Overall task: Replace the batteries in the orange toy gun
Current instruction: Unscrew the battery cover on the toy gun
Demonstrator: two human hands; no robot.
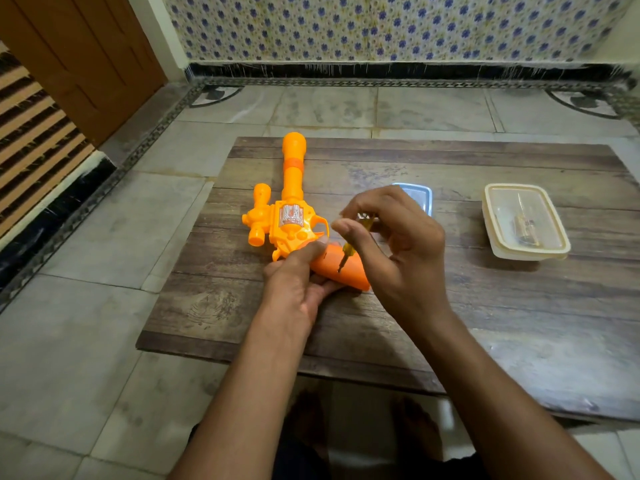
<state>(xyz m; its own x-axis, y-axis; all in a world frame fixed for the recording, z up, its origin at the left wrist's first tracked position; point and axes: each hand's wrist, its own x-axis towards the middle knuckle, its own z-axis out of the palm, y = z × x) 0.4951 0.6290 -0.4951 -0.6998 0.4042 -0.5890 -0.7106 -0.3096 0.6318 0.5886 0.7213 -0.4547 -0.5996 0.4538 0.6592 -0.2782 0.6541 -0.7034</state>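
Both forearms reached out from the bottom of the view over a low wooden board [450, 306] laid on the tiled floor [86, 323]. On the board's left half lay the orange toy gun [291, 216], on its side with the long barrel pointing away toward the wall and its darker orange grip [341, 271] angled back toward the person. Around that grip the left hand [298, 289] was closed, thumb pressed on top and fingers curled beneath. Above it, the right hand [394, 244] pinched a small yellow-handled screwdriver [348, 252] between thumb and forefinger, the other fingers loosely curled, with the tip set down on the grip's upper face. Just behind the right hand, a blue lid [420, 195] lay flat on the board, partly hidden by the fingers. Farther right and well apart from the gun sat a clear plastic container [526, 221] with a cream rim, holding a few small items too blurred to identify.
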